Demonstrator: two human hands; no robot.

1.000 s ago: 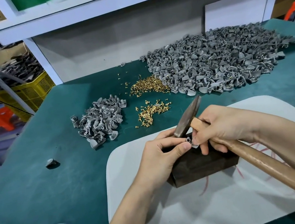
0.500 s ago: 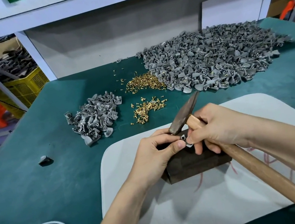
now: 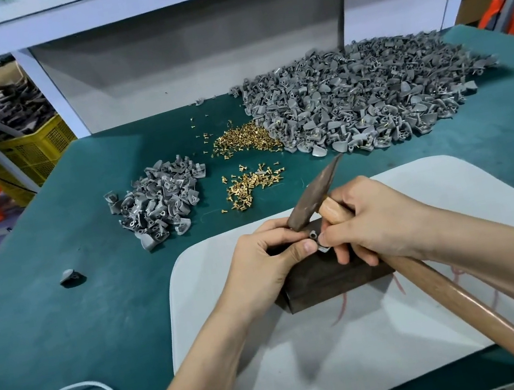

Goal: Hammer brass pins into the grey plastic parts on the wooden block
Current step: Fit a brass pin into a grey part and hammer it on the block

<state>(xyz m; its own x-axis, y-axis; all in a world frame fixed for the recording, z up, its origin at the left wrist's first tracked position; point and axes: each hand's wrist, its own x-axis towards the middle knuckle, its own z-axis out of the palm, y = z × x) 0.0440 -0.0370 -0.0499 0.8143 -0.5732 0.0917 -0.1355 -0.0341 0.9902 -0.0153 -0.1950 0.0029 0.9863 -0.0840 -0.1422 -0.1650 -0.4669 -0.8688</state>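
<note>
We see a factory workbench: green mat (image 3: 66, 331), a heap of grey parts (image 3: 369, 99), loose brass pins (image 3: 246, 140), a yellow crate (image 3: 35, 151) beside.

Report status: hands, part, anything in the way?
Left hand pinching grey part on wooden block. Right hand gripping hammer. Fingertips crowd the part.
</note>
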